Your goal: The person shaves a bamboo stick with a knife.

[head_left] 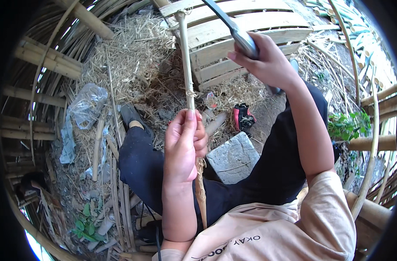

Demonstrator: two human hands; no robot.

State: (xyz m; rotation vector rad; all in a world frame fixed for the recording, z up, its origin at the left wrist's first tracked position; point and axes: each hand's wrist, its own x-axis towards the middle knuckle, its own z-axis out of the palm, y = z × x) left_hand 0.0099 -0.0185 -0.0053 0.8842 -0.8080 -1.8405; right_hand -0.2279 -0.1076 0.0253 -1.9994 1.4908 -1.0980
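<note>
My left hand (185,141) is closed around a thin, pale bamboo stick (186,56). The stick stands lengthwise in front of me, with knobbly nodes and a rough, brown lower end that runs down over my lap. Up and to the right, my right hand (268,61) grips the grey handle of a knife (244,41). Its long, dark, narrow blade points up and left, and the top edge of the picture cuts it off. Blade and stick are apart.
A slatted wooden crate (250,26) stands ahead. Between my legs are a grey stone block (234,157) and a red-and-black glove-like item (243,117). A clear plastic bag (89,104) lies left among straw (129,48). Cut bamboo (359,26) is piled far right; bamboo walls surround me.
</note>
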